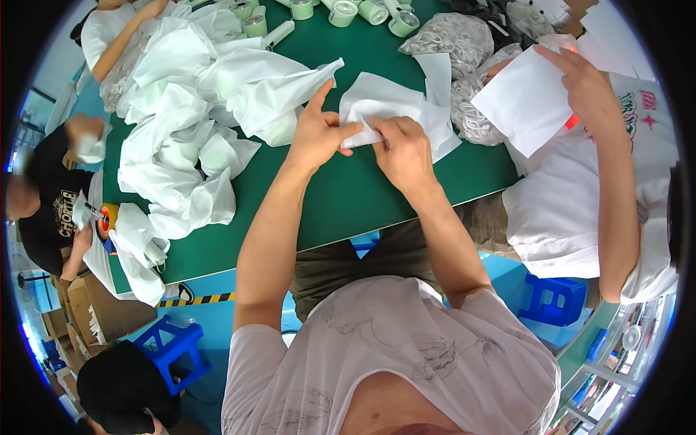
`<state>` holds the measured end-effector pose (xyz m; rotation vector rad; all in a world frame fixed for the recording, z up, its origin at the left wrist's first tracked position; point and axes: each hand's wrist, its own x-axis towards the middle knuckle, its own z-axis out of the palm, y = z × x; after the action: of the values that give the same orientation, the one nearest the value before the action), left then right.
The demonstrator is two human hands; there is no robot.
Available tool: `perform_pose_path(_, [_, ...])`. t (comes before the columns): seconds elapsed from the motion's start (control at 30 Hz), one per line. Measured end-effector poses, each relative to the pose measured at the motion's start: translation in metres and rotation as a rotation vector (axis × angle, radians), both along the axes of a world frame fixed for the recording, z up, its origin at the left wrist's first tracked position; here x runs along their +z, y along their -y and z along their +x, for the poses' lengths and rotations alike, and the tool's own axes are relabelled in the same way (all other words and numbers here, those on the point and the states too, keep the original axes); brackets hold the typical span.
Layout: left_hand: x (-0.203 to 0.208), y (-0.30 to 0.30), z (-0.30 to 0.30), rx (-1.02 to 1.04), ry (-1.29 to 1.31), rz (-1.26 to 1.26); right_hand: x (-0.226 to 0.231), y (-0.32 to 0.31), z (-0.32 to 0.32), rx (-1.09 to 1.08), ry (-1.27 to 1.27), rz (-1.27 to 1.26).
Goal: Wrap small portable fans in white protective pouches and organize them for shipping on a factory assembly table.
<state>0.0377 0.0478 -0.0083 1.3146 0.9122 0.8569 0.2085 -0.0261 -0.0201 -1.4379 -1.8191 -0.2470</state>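
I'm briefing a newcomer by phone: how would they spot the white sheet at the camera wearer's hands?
On the green table, look just right of the big heap of crumpled white bundles. There the wearer's left hand and right hand meet at a thin white sheet. Both hold it, unlike the rectangular white sheet a co-worker holds up at far right.

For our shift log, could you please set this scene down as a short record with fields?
Surface: dark green flat table
Left hand: at the left edge of a thin white crinkled sheet or pouch; index finger spread
Right hand: fingers closed on its near edge
Left side: heap of thin white translucent bags
Far edge: round pale-green devices with handles
Right side: coiled whitish cords in clear plastic; co-worker holding a flat white sheet
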Motion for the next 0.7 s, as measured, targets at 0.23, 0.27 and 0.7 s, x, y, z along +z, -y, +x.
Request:
perform_pose_path(0.23, [0.003, -0.001, 0.002, 0.125, -0.172, 0.035, -0.004, 0.010, -0.003, 0.001, -0.153, 0.066])
perform_pose_path(0.27, [-0.003, -0.003, 0.003, 0.121, -0.170, 0.035, -0.006, 0.010, -0.001, 0.002, -0.181, 0.063])
perform_pose_path(0.7, [-0.022, -0.003, 0.006, -0.051, -0.453, 0.937, -0.002, 0.013, 0.012, -0.007, -0.334, -0.104])
